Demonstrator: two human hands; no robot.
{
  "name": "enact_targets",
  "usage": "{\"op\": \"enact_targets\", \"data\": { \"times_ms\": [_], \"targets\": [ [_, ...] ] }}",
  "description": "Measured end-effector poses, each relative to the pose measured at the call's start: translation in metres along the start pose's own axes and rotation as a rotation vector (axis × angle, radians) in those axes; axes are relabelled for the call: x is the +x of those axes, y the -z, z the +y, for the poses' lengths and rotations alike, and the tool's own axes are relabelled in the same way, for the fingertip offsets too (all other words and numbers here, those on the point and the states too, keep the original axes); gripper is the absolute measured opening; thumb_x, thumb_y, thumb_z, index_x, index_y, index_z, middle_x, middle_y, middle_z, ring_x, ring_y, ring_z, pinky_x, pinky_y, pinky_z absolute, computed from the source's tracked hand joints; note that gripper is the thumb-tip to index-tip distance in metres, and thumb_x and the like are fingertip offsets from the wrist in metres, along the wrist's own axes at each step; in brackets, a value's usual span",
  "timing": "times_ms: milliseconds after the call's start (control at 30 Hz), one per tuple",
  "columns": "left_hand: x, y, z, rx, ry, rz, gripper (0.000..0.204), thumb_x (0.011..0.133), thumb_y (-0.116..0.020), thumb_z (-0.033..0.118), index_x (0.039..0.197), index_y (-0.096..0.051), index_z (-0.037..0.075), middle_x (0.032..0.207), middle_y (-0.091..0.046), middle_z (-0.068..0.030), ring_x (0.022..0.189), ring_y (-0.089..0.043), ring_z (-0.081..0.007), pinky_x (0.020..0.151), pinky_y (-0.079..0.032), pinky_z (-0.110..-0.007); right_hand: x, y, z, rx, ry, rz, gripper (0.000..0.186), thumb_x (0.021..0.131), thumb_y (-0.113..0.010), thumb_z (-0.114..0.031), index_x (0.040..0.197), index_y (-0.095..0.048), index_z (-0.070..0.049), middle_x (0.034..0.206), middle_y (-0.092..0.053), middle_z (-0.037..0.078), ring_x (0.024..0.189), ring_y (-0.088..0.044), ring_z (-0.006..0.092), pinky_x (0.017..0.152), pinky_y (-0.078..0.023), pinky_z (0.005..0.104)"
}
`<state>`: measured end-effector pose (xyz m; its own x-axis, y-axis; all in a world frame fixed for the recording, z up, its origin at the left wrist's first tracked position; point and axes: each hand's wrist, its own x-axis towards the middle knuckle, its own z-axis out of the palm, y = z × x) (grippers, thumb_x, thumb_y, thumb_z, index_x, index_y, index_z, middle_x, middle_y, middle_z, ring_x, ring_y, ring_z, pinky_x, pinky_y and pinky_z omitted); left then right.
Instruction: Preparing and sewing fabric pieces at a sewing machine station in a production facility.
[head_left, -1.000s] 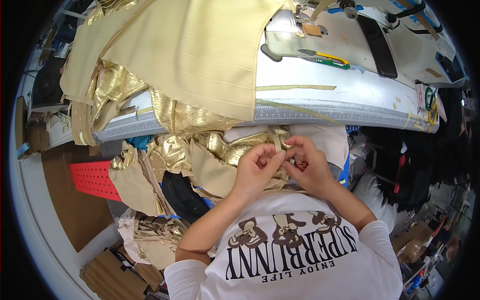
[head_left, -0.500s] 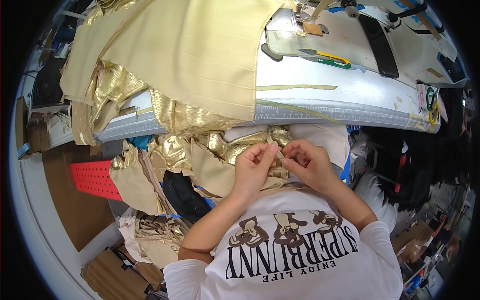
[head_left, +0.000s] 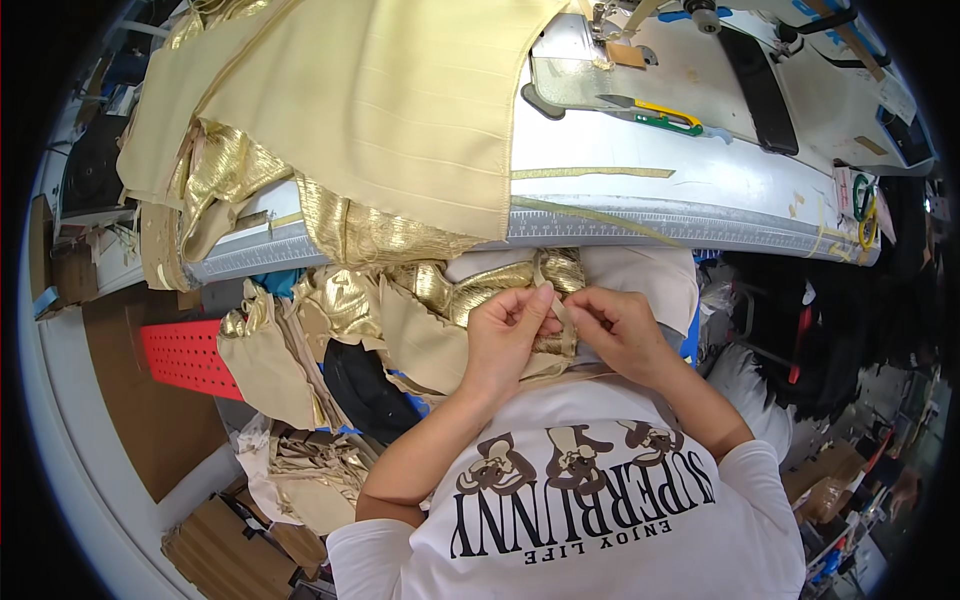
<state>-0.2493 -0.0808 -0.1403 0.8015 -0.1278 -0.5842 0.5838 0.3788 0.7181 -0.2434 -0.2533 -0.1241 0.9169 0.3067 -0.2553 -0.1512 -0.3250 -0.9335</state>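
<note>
Over my lap, my left hand (head_left: 508, 328) and my right hand (head_left: 622, 328) are close together. Both are closed in a pinch on a narrow beige fabric strip (head_left: 560, 314), which shows between the fingertips. Under and around them lies crumpled fabric, shiny gold (head_left: 490, 292) on one face and matte beige (head_left: 425, 345) on the other. Whether the strip is joined to this fabric is hidden by my fingers. A large beige fabric piece (head_left: 390, 110) with a gold underside covers the left of the table and hangs over its front edge.
The white table (head_left: 600, 150) has a ruler tape (head_left: 740, 232) along its front. Thin olive strips (head_left: 590, 173), yellow-green thread snips (head_left: 665, 120) and a black phone (head_left: 757, 90) lie there, near a sewing machine's foot (head_left: 602, 28). A red perforated panel (head_left: 190, 358) stands left; dark fabric (head_left: 830, 340) hangs right.
My right fingers have shifted slightly, and more of the beige strip shows between my hands. My left hand keeps its pinch almost in place.
</note>
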Motion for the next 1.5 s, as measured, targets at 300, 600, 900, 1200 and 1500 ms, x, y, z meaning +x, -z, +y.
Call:
{"op": "enact_targets", "data": {
  "times_ms": [300,600,900,1200,1500],
  "targets": [
    [0.0,0.0,-0.002,0.009,-0.017,0.002,0.023,0.095,-0.066,0.025,0.091,-0.068,0.002,0.078,-0.067,-0.0032,0.068,-0.062,-0.0086,0.065,-0.051,-0.021,0.0,0.0,0.002,-0.027,0.011,0.013,0.008,0.093,-0.06,-0.004,0.095,-0.064,0.002,0.063,-0.054,-0.002,0.056,-0.042,0.0028,0.049,-0.035,0.0229],
    [0.002,0.002,-0.004,0.017,-0.011,-0.002,0.025,0.096,-0.065,0.026,0.09,-0.067,0.002,0.079,-0.068,-0.0042,0.069,-0.063,-0.009,0.066,-0.052,-0.021,-0.001,0.001,0.006,-0.018,0.015,-0.007,0.007,0.093,-0.059,-0.002,0.096,-0.063,0.002,0.067,-0.056,-0.003,0.059,-0.045,0.0009,0.051,-0.038,0.0201],
    [0.001,0.003,-0.005,-0.003,-0.031,0.014,0.022,0.097,-0.064,0.024,0.096,-0.066,0.002,0.08,-0.067,-0.0033,0.07,-0.061,-0.0077,0.066,-0.051,-0.02,0.001,0.0,0.013,0.071,-0.018,0.034,0.01,0.091,-0.062,-0.004,0.1,-0.063,0.001,0.072,-0.06,0.001,0.061,-0.05,0.0042,0.055,-0.042,0.0221],
    [-0.003,0.003,-0.007,0.002,-0.085,-0.047,0.019,0.097,-0.064,0.018,0.108,-0.065,0.002,0.092,-0.065,0.0003,0.081,-0.059,-0.0057,0.076,-0.05,-0.021,0.009,0.007,0.016,0.128,-0.131,-0.106,0.009,0.085,-0.073,-0.008,0.088,-0.066,-0.003,0.065,-0.051,-0.006,0.056,-0.038,0.0013,0.048,-0.032,0.0226],
    [-0.003,0.002,-0.006,0.014,-0.135,-0.102,0.023,0.098,-0.058,0.007,0.12,-0.06,0.001,0.094,-0.061,0.003,0.083,-0.053,-0.002,0.075,-0.044,-0.017,0.008,0.006,0.013,0.246,-0.087,-0.122,0.017,0.086,-0.068,-0.002,0.1,-0.057,-0.003,0.074,-0.053,-0.004,0.059,-0.042,0.0014,0.051,-0.034,0.0202]
  ]
}}
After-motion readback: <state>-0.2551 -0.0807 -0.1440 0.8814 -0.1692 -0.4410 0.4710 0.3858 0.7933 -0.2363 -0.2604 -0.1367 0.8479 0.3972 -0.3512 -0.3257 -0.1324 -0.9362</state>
